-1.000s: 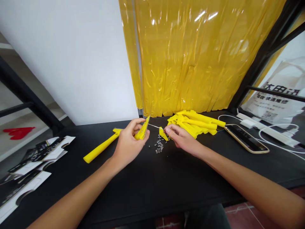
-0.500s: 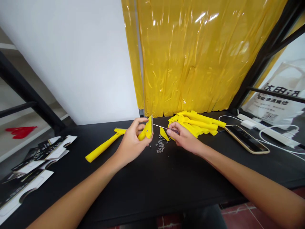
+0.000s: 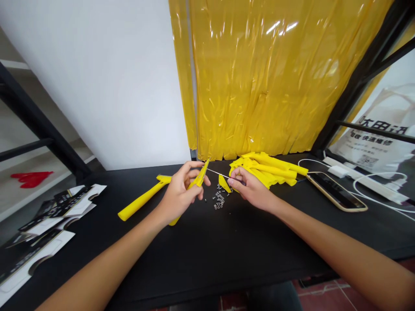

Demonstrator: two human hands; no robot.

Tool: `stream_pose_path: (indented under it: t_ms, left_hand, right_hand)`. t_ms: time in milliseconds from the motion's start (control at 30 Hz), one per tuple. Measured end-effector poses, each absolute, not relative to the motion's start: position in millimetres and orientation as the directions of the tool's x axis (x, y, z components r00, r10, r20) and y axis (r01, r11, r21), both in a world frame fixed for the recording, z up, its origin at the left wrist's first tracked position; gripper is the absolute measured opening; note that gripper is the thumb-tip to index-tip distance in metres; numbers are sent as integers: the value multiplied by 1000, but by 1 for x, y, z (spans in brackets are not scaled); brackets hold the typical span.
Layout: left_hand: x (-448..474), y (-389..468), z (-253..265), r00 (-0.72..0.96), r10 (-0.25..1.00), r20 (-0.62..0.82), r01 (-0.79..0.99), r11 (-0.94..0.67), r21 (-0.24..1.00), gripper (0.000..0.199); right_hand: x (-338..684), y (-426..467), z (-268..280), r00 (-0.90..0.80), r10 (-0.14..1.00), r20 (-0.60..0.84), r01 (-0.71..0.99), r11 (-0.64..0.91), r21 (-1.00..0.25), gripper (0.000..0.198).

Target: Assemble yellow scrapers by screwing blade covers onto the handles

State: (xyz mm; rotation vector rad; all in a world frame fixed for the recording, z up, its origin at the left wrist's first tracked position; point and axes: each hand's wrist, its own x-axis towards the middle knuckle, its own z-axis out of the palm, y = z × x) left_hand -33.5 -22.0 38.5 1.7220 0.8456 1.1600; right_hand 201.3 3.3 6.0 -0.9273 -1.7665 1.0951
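My left hand [image 3: 183, 190] is closed around a yellow plastic scraper [image 3: 200, 176] with a flat, triangular-looking head. The lower end of its handle shows beneath my palm. My right hand [image 3: 251, 188] pinches a thin screwdriver [image 3: 218, 173]. Its metal shaft points left, and the tip meets or nearly meets the scraper's head; contact cannot be made out. Between and below the hands lie several small screws and nuts [image 3: 219, 201] beside a loose yellow triangular plate [image 3: 224, 183]. Left of my left hand rests another yellow scraper [image 3: 142, 199].
A pile of yellow handled parts [image 3: 269, 168] lies behind my right hand. Further right are a phone [image 3: 335, 191], white cables and a power strip [image 3: 372, 181]. Printed cards [image 3: 48, 233] are stacked at the left. A yellow plastic curtain [image 3: 259, 86] hangs behind the black table [image 3: 201, 259].
The scraper in my left hand has turned, so its head is now seen more edge-on and its handle end shows below. The screwdriver stays in my right hand, pointing at the head.
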Motion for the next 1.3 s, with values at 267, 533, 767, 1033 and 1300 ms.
stream_pose_path:
  t_ms: [267, 533, 767, 1033, 1300]
  left_hand:
    - [-33, -24, 40, 339, 880, 334, 113, -391, 913, 47]
    - [-35, -21, 41, 329, 891, 314, 57, -350, 935, 51]
    - [-35, -22, 42, 330, 894, 302, -38, -307, 951, 52]
    - [-32, -24, 47, 321, 909, 266, -195, -212, 958, 55]
    - [-30, -23, 51, 294, 946, 134, -331, -30, 943, 53]
  right_hand:
    - [201, 2, 10, -370, 893, 256, 181, 340, -923, 39]
    - [203, 4, 10, -373, 861, 345, 212, 442, -872, 34]
    - [204, 6, 9, -357, 843, 403, 280, 508, -814, 33]
    - [202, 0, 11, -342, 868, 361, 195, 441, -876, 27]
    - [201, 0, 8, -366, 858, 359, 162, 439, -884, 25]
